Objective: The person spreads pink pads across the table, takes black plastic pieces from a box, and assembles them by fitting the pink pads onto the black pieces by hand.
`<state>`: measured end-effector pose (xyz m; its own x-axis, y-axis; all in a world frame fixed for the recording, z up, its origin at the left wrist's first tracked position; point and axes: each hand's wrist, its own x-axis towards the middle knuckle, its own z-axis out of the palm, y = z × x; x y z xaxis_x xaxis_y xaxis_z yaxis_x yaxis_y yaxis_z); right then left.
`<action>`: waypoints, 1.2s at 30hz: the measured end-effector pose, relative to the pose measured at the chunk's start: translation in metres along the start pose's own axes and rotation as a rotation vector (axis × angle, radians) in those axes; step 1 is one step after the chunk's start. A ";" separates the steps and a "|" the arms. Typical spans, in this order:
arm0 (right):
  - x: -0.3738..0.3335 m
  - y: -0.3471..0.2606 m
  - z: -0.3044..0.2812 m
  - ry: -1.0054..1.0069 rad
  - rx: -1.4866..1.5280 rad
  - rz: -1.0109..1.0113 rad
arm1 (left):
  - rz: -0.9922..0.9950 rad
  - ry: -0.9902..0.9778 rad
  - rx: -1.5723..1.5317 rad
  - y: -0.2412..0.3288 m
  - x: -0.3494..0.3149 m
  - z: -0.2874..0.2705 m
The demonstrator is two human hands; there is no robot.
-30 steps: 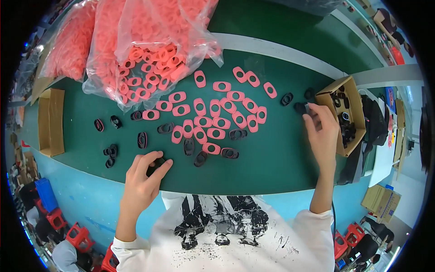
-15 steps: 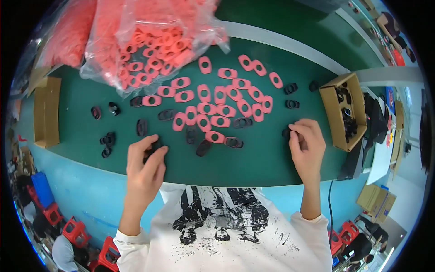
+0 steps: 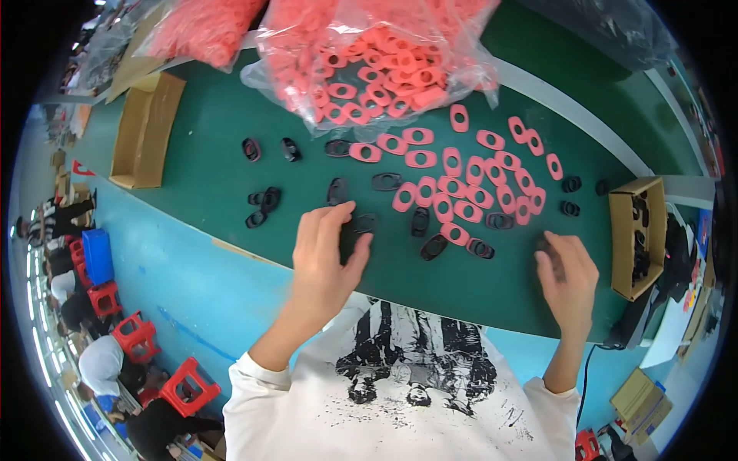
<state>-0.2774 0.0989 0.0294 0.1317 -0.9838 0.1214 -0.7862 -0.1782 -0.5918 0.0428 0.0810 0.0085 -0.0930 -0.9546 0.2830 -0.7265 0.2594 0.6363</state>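
My left hand (image 3: 323,257) is at the table's near edge, thumb and forefinger apart. A dark oval ring-shaped piece (image 3: 364,223) lies on the table at its fingertips. Over the right side of the table, my right hand (image 3: 570,276) is pinched round a small black part (image 3: 549,253), blurred and partly covered by the fingers. Between the hands, several pink oval rings (image 3: 452,187) lie flat. Other dark oval pieces (image 3: 433,247) lie along their near and left sides. Beyond my right hand sit small black ring parts (image 3: 570,208).
Clear plastic bags of pink rings (image 3: 369,46) stand at the back. A cardboard box (image 3: 615,246) with black parts is at the right, an open cardboard box (image 3: 142,138) at the left. Small black parts (image 3: 264,201) lie left of my left hand. Red stools (image 3: 188,388) and people are behind.
The view has turned, so the table appears shifted to the right. My left fingers have spread and let go of the dark oval piece. My right hand still pinches a small black part.
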 end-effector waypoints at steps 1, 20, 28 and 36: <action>0.000 0.003 -0.001 0.019 -0.016 0.014 | -0.006 -0.009 0.018 0.001 0.001 0.000; 0.008 0.007 -0.009 -0.019 0.028 0.094 | 0.027 0.041 0.124 0.017 0.032 0.035; 0.015 -0.007 -0.015 -0.106 -0.140 -0.055 | 0.069 -0.086 0.221 0.027 0.040 0.023; 0.007 -0.014 0.003 -0.015 -0.070 0.325 | 0.071 -0.242 0.250 0.032 0.046 0.017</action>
<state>-0.2639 0.0946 0.0362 -0.1242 -0.9893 -0.0770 -0.8279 0.1461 -0.5415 0.0038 0.0427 0.0294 -0.2864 -0.9502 0.1230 -0.8537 0.3113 0.4174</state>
